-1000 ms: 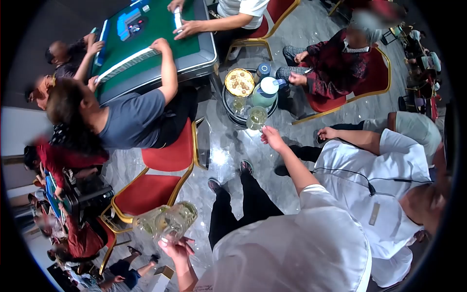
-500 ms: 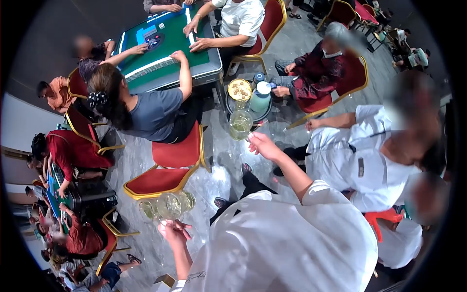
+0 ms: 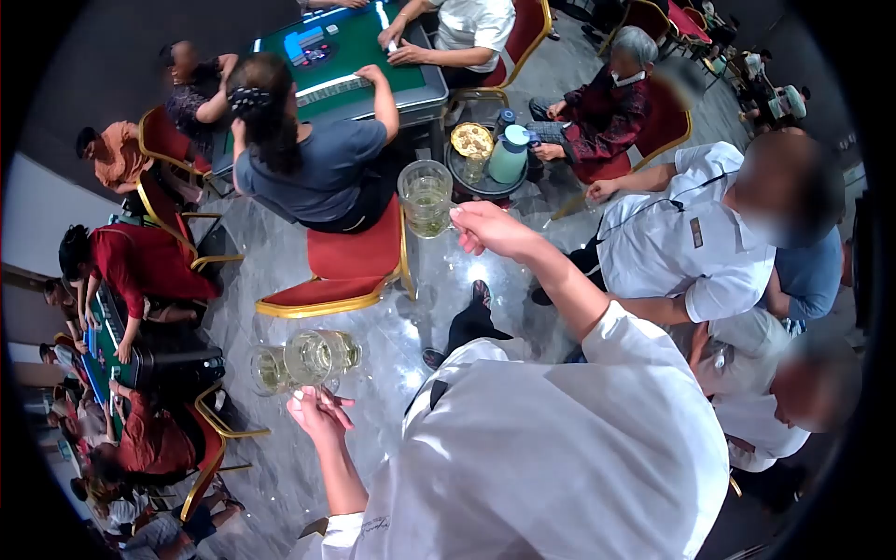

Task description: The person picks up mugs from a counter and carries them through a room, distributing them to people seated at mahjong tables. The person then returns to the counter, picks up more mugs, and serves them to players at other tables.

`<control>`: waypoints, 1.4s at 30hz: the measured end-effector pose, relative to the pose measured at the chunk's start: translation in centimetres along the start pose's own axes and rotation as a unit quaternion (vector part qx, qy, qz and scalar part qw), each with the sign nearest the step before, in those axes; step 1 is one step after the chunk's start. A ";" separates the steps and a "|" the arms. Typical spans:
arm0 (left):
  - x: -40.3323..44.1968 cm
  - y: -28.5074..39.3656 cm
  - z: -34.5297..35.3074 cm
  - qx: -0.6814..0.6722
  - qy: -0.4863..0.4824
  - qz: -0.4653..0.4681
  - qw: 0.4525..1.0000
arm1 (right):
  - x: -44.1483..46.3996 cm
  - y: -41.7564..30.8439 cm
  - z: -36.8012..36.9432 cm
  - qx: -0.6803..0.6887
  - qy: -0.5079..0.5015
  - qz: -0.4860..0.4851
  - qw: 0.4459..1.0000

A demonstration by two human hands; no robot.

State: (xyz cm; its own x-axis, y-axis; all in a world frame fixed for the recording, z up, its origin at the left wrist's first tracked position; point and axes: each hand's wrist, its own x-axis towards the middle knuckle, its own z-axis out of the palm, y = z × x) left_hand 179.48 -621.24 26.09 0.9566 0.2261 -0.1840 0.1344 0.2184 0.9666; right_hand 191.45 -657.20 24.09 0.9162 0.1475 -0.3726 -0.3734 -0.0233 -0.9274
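Observation:
My right hand point(image 3: 490, 230) is closed on the handle of a clear glass mug point(image 3: 427, 198) that holds pale liquid with green leaves. The mug is in the air, left of a round side stand point(image 3: 485, 193) and near the seated person in a grey shirt. Lower on the left, my left hand point(image 3: 319, 411) grips a cluster of similar glass mugs point(image 3: 315, 357) by their handles, with leafy tea inside them. On the stand are a pale green thermos jug point(image 3: 509, 157), a yellow-rimmed plate of snacks point(image 3: 471, 140) and another glass point(image 3: 474, 169).
An empty red chair with a gold frame point(image 3: 345, 266) stands ahead. Beyond it, people sit around a green mahjong table point(image 3: 411, 79). A person in white point(image 3: 672, 238) is close on my right, and a person in dark red point(image 3: 597, 126) sits beyond the stand. Grey tiled floor point(image 3: 392, 350) lies between.
My right hand has moved the mug up and left, away from the stand's front. My left hand has shifted slightly up and left with its mugs. The whole view has shifted too.

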 end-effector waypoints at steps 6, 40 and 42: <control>0.3 0.9 -5.1 -0.017 0.003 0.048 0.999 | 2.6 -5.0 6.0 -0.015 -0.105 -0.014 0.994; 32.3 13.9 -34.0 -0.009 0.035 0.006 0.999 | 26.3 -10.6 46.2 0.048 -0.194 0.047 0.979; 35.3 14.6 -35.9 -0.027 0.005 -0.035 0.999 | 27.1 -10.3 48.2 0.046 -0.153 0.035 0.986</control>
State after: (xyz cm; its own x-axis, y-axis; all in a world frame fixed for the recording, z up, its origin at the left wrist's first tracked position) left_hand 205.89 -575.97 27.26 0.9426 0.2188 -0.2522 0.1857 0.2841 0.9406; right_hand 213.13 -605.30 25.11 0.8059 0.4415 -0.3946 -0.4588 0.0443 -0.8874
